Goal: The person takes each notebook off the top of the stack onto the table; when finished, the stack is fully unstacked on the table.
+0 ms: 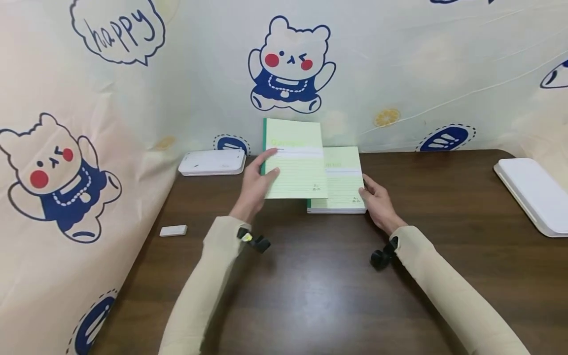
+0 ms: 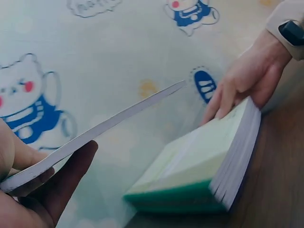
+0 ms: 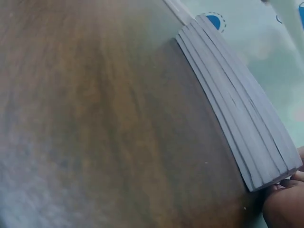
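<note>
My left hand grips a pale green notebook by its left side, thumb on the cover. In the left wrist view that notebook appears edge-on, raised above the table, with fingers beneath it. A stack of similar notebooks lies on the table, partly hidden behind the raised one; its green spines and white page edges show in the left wrist view. Against the right side of the stack rests my right hand, its fingers along the edge. The right wrist view shows the stack's page edges with fingertips at one corner.
A white flat case sits at the table's back left corner. Nearer, by the left edge, lies a small white block. A larger white rounded object stands at the right. A printed cloth hangs behind the brown table.
</note>
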The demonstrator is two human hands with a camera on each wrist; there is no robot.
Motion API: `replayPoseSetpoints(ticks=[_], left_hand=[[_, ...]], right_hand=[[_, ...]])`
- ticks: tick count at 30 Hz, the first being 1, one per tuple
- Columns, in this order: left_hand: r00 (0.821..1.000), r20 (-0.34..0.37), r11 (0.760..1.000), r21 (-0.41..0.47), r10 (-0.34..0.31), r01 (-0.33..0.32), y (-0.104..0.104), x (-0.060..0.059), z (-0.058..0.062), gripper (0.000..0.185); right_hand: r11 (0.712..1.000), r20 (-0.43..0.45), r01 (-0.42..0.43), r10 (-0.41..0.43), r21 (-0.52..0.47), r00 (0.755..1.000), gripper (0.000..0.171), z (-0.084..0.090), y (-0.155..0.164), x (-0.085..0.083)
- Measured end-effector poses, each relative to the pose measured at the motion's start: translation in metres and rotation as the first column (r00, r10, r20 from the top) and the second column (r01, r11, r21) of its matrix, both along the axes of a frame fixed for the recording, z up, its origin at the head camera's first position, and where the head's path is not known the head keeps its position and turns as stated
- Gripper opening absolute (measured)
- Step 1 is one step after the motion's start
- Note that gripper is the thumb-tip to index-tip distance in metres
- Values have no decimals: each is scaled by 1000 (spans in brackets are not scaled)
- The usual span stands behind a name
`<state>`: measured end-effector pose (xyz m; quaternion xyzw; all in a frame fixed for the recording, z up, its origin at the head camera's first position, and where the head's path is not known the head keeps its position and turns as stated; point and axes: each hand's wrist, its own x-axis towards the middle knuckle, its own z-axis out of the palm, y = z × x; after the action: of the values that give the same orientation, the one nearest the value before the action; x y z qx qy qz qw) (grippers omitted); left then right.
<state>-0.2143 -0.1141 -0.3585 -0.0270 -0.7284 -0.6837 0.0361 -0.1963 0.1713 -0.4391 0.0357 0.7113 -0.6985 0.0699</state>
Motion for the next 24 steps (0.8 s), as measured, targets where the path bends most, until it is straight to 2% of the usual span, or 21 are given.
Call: replayPoseSetpoints(ticks=[3, 5, 7, 10, 15, 19, 22, 24], left_hand=[[1000, 6, 1000, -24, 19, -19, -33, 12, 2, 50], [998, 47, 999, -44, 31, -29, -54, 16, 0, 48], [994, 104, 997, -66, 43, -36, -72, 19, -7, 45], [982, 178, 996, -84, 57, -43, -89, 18, -22, 42], [972, 231, 997, -72, 45, -29, -97, 7, -53, 42], [966, 254, 994, -105, 55, -29, -95, -5, -73, 42], [967, 246, 975, -223, 73, -17, -93, -12, -79, 44], [972, 224, 945, -328, 72, 6, -90, -17, -80, 45]], right_hand=[[1000, 7, -1, 1, -1, 1000, 52, 1, 1, 0], [1000, 12, 1, -1, -2, 1000, 51, 3, 1, -1], [1000, 23, 2, -1, -3, 1000, 52, 3, 1, -1], [1000, 46, 13, -13, 6, 999, 52, 3, 1, -2], [1000, 51, 8, -9, 18, 999, 52, 2, -1, -2], [1000, 35, -3, 3, 14, 999, 52, -2, -1, -1], [1000, 18, -3, 3, 24, 1000, 52, -2, -1, -1], [1000, 11, 8, -9, 30, 1000, 52, -1, 0, -1]])
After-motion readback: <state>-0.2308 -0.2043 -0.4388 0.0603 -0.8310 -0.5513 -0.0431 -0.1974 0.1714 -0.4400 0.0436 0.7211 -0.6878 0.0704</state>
